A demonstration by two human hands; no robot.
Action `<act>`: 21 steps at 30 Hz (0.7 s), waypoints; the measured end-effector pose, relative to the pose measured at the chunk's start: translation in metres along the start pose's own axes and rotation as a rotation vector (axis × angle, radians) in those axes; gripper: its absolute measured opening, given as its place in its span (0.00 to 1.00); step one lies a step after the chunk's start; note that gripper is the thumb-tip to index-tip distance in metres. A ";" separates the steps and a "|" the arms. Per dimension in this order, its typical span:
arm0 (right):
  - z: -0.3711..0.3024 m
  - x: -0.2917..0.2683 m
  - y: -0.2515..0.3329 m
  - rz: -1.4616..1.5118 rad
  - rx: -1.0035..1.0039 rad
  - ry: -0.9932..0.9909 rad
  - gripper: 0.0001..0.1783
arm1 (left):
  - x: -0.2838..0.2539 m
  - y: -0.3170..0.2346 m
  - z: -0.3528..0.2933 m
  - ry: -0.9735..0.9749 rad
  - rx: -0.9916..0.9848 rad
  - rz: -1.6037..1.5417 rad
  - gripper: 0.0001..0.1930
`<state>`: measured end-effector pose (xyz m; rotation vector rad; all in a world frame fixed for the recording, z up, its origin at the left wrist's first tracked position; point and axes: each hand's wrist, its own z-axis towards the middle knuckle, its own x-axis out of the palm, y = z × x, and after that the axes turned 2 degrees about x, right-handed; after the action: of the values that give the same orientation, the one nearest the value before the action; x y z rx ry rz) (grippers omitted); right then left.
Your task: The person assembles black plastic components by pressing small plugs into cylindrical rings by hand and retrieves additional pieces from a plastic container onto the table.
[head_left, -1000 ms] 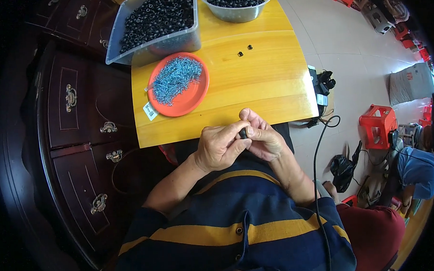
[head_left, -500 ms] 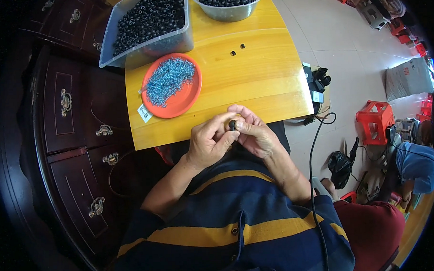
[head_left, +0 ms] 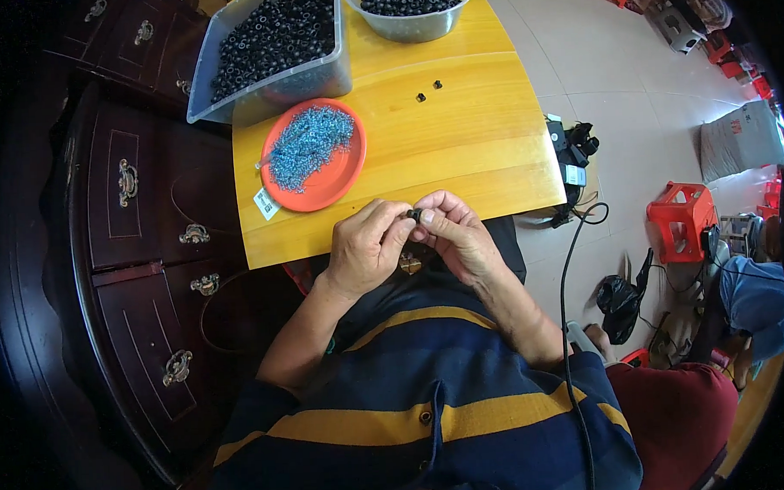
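No words or numbers readable; white label (head_left: 267,203) with dark print by rim of orange-red plate (head_left: 336,183), left on yellow table (head_left: 458,161), print too small; reddish marking (head_left: 737,127) on grey sack (head_left: 744,149), right side, not legible

The held piece (head_left: 415,216) is black, like the 2 loose pieces (head_left: 421,97) and the heaped rings (head_left: 274,43). The bench (head_left: 458,148) is yellow with a wood grain; the plate (head_left: 342,179), orange-red — its bits (head_left: 311,144) pale blue. The shirt (head_left: 375,366) is navy with mustard stripes — the stool (head_left: 686,202) red.
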<state>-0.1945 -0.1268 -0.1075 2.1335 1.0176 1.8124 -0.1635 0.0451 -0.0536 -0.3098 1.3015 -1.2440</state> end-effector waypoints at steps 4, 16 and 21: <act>0.000 0.001 -0.002 0.035 -0.004 -0.012 0.09 | 0.000 0.003 0.003 -0.003 0.049 0.051 0.06; -0.008 0.004 0.001 -0.263 -0.137 0.034 0.09 | -0.007 0.006 0.012 0.203 0.011 0.086 0.13; -0.008 0.005 0.009 -0.394 0.037 0.122 0.09 | -0.001 0.009 0.006 0.137 -0.016 -0.034 0.16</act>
<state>-0.1985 -0.1333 -0.0970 1.7006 1.3939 1.7514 -0.1531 0.0471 -0.0579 -0.2625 1.4286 -1.3021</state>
